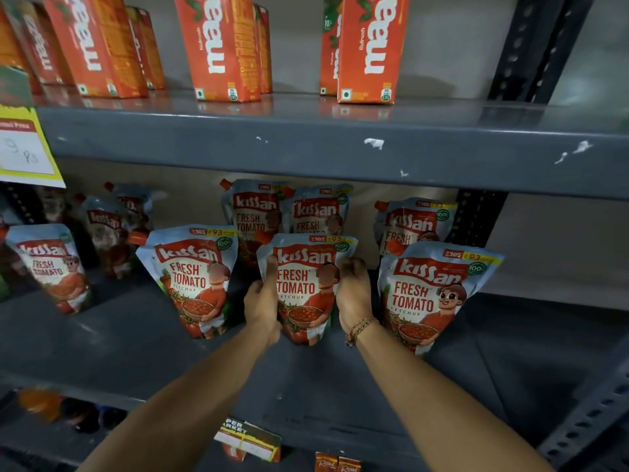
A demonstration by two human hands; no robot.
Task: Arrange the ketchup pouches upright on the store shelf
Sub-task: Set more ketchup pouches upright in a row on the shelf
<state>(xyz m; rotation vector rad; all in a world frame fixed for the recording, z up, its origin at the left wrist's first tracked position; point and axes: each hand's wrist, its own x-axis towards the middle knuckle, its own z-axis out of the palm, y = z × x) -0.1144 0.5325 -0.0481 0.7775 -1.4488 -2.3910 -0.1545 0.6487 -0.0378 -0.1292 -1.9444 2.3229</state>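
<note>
head view. a grey metal store shelf (143,338) carries kissan fresh tomato ketchup pouches in a front row and a back row. the centre front pouch (308,287) stands upright on its base, long axis vertical, top edge up and printed face toward the camera, leaning slightly back. the left hand (262,303) closes its grip on the pouch's left edge, thumb on the printed face near the top corner. the right hand (354,294) closes its grip on the pouch's right edge, fingers curled around the side; a beaded bracelet (359,330) sits on that wrist. both forearms reach in from the lower edge of the view.

just beside it on the left stands a second front pouch (190,279), upright but tilted so its top leans left, red cap (138,237) pointing left. on the right a third front pouch (432,294) stands upright, top tipped to the right. behind these, back-row pouches (289,209) stand upright, partly hidden. farther left a blurred pouch (51,267) stands near the shelf's front, with others behind it.

the shelf above (306,144) holds upright orange maaza juice cartons (218,46). a yellow price tag (25,148) hangs at its left end.
</note>
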